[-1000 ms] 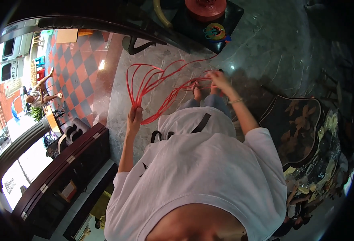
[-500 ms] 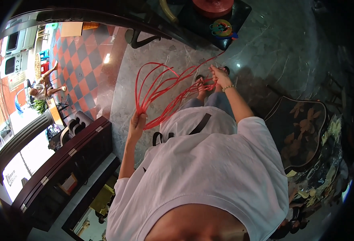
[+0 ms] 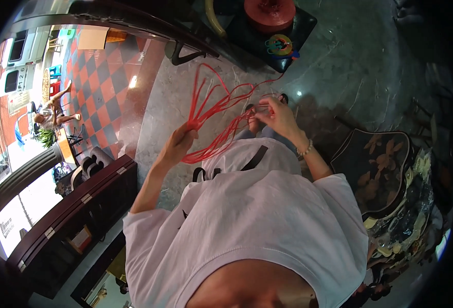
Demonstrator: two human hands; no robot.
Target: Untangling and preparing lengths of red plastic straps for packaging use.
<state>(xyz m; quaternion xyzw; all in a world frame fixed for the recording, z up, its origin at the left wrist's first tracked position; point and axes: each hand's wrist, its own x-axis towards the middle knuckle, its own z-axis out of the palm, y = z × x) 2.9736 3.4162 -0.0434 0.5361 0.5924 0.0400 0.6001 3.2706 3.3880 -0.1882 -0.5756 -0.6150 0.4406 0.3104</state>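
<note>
The left hand is closing around a bundle of long, thin red plastic cords, fingers wrapped tight about the gathered strands, just above the front of the white short-sleeved shirt. From that fist the loops are fanning upward and outward over the grey polished stone floor. The right hand, a pale bead bracelet at its wrist, is pinching the far ends of the same strands between thumb and fingertips; how many it is gripping is hard to tell, since the fisheye is squeezing that spot small. One red line is running on from the right hand toward a large red spool of cord, which is sitting on a dark low stand beside a small multicoloured ring-shaped reel. To the left a dark wooden bench is standing beside the person, and a dark carved chair is standing on the right.

The loose loops are likely to cross and knot if the left fist slackens, because they are spreading unevenly. A pull on the feed line could also tip the spool.
</note>
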